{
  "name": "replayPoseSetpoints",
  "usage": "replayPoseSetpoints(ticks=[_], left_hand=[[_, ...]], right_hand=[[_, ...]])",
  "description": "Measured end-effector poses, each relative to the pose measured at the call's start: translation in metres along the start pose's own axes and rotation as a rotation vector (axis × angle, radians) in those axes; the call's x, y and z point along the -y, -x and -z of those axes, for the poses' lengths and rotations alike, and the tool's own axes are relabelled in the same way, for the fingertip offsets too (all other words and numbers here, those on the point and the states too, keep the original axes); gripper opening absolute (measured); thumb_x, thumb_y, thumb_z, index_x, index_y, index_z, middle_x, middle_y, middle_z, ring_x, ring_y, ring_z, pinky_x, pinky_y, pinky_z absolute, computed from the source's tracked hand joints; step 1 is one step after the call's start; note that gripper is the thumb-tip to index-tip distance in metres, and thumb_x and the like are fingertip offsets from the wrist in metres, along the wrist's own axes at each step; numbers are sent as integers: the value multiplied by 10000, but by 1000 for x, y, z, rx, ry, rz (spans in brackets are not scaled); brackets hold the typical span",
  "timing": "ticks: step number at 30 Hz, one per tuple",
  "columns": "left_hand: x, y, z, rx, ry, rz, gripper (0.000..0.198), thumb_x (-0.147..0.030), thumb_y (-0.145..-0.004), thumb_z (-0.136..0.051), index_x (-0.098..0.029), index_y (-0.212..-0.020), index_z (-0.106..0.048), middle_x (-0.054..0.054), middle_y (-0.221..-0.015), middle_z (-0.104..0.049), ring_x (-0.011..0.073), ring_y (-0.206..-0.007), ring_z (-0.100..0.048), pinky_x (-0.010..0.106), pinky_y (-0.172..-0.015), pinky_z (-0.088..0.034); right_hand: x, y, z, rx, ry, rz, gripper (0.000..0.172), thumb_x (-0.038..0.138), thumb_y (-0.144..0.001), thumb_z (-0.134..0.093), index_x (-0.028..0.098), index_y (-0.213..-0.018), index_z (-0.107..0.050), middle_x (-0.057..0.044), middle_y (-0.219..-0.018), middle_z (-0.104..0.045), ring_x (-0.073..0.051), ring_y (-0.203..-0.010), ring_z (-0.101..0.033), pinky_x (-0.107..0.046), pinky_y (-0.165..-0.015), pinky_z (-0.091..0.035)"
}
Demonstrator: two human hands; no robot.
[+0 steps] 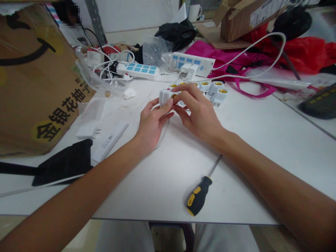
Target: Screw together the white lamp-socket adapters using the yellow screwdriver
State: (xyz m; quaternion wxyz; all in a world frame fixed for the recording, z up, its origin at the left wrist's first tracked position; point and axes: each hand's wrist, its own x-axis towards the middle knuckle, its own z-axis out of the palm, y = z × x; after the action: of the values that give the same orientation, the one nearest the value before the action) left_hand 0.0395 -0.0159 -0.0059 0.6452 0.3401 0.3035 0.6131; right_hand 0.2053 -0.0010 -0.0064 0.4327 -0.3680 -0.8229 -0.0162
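A white plastic lamp socket (164, 97) with a brass-coloured threaded ring is held up over the table. My left hand (150, 122) is closed on it, thumb on the near side. From the right, the fingertips of my right hand (196, 108) close around the same socket, partly hiding it. Behind my hands stand several similar white lamp sockets (218, 95) with brass-coloured threads. A thin pale wire (165, 135) curves down beside my left hand. On the table nearer to me lies a screwdriver (198, 196) with a black and yellow handle.
A large cardboard box (65, 94) stands at the left, a black flat object (65, 161) before it. Power strips (138, 70) and tangled cables lie at the back. A magenta bag (223, 59) and an open carton (238, 21) are at the back right.
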Motion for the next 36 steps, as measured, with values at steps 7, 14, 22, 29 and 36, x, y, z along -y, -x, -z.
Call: replayPoseSetpoints(ticks=[7,14,22,29,36], left_hand=[[-4,0,1,43,-17,12,166,-219,-898,-884,-175,-1034,-801,29,-1058,-781,121,-922,-698,258,-936,-517],[-5,-1,1,41,46,54,24,-164,-948,-815,-153,-966,-803,20,-1019,-761,104,-927,-698,235,-978,-537],[-5,-2,0,45,76,49,52,-165,-987,-764,-171,-948,-798,32,-1063,-783,148,-1059,-739,286,-1097,-559],[-4,-5,3,10,151,101,79,-174,-953,-811,-189,-1026,-788,39,-1115,-794,188,-1185,-748,309,-1121,-595],[-4,-6,4,18,163,92,52,-190,-964,-811,-194,-1011,-789,33,-1135,-803,209,-1253,-735,314,-1098,-601]], right_hand=[[0,0,-1,-8,-70,-3,120,214,-1085,-587,291,-1137,-662,-115,-1423,-675,-317,-1250,-710,-491,-891,-703],[-2,-1,-1,-10,-59,16,127,203,-1085,-573,277,-1133,-665,-124,-1389,-683,-322,-1286,-697,-481,-889,-699],[3,-2,3,-43,15,12,203,252,-1107,-534,346,-1212,-679,-90,-1419,-696,-326,-1249,-714,-547,-932,-678],[5,-3,6,-43,-4,37,235,236,-1114,-497,341,-1247,-661,-107,-1408,-697,-338,-1279,-705,-551,-931,-682],[2,-2,2,-69,-51,102,193,233,-1107,-529,317,-1247,-632,-120,-1408,-717,-332,-1343,-690,-589,-1097,-623]])
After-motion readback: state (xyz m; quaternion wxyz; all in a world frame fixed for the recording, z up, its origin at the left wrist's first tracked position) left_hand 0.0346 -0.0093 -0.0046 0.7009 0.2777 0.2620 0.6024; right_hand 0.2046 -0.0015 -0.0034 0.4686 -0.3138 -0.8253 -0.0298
